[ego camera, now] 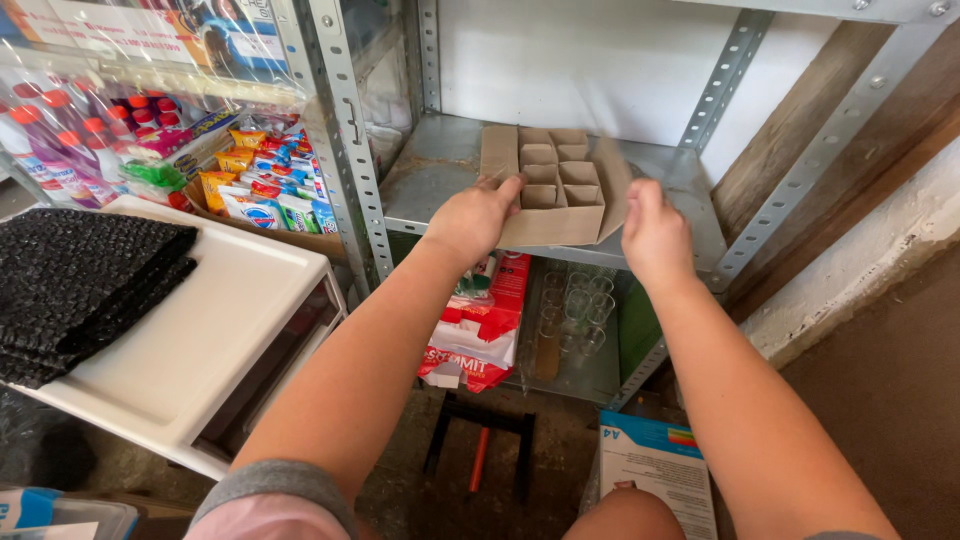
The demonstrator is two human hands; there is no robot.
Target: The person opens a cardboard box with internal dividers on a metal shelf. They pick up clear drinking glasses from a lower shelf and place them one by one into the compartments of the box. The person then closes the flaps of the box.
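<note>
**Both hands on the divided box**

While the cardboard box (pixel 553 205) sits on the metal shelf (pixel 430 170), the left hand (pixel 475 218) clasps its left wall and the right hand (pixel 652 228) its right flap. Even pressure should keep it level. It is brown, open-topped, partitioned into small cells.

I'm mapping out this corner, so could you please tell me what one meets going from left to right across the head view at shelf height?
Black mesh mat → white cabinet → colourful snack packets → left hand → cardboard divider box → right hand → wooden plank.
</note>
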